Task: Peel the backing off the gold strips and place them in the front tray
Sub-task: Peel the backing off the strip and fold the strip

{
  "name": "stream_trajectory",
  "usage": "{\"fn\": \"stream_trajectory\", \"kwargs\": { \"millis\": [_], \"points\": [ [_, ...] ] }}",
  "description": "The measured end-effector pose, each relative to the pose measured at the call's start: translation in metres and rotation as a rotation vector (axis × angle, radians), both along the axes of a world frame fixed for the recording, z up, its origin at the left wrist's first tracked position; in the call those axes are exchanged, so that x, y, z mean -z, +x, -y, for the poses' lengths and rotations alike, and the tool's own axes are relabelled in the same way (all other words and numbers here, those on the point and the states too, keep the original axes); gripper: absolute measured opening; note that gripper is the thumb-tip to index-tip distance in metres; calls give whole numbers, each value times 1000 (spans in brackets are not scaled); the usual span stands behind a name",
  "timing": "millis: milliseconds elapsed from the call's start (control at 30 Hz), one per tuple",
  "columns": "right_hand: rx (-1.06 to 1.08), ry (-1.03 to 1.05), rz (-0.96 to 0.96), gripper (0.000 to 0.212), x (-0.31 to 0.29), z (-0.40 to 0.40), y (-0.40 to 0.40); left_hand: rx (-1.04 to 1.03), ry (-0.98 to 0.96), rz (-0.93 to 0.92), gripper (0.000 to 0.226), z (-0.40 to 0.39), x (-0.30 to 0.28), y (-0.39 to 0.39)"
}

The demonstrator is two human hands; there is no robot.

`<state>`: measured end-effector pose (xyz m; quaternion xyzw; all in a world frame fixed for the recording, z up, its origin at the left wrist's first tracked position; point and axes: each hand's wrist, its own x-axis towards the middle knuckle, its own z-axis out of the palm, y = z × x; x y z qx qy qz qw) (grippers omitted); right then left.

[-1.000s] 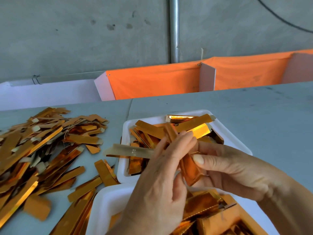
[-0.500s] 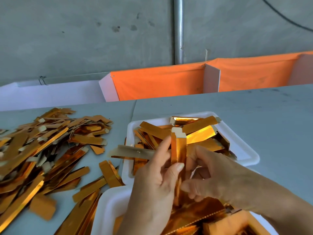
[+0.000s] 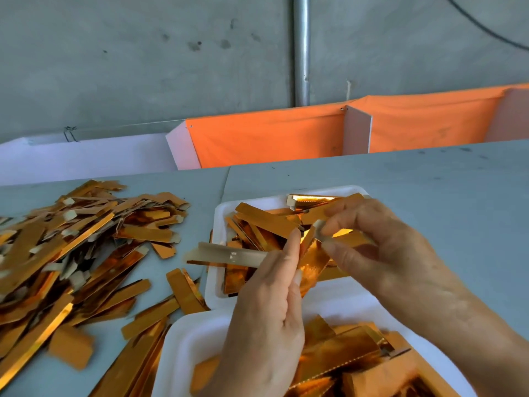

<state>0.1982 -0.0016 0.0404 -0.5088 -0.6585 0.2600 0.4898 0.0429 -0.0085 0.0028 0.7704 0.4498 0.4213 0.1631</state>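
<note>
Both hands work one gold strip point(image 3: 312, 260) above the two white trays. My left hand point(image 3: 269, 310) holds the strip's lower part between thumb and fingers, and a beige backing piece point(image 3: 226, 255) sticks out leftward from its fingers. My right hand point(image 3: 380, 247) pinches the strip's pale upper end. The farther white tray point(image 3: 220, 224) holds several gold strips. The nearer white tray point(image 3: 183, 348), partly under my hands, holds gold pieces too.
A big loose heap of gold strips point(image 3: 71, 247) with beige tabs covers the grey table point(image 3: 429, 202) on the left. An orange cloth bin point(image 3: 272, 138) with white dividers runs along the table's far edge before a concrete wall and a metal pipe point(image 3: 302, 50).
The strip stood upright between the hands; now it tilts and my right hand has moved up and right, pulling at its upper end. The backing piece stays in my left hand.
</note>
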Motion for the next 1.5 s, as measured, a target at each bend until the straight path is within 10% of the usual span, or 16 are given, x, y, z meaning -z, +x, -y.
{"fn": "stream_trajectory", "kwargs": {
  "millis": [467,1067,1500],
  "points": [
    [-318,-320,-291,11,0,-3,10,31,-36,-39,61,4,-2,8],
    [-251,-384,-95,12,-2,-2,14,52,34,-194,22,1,-3,3],
    [-286,-416,-479,12,-1,-4,22,1,-38,-71,43,2,0,1]
  ]
}}
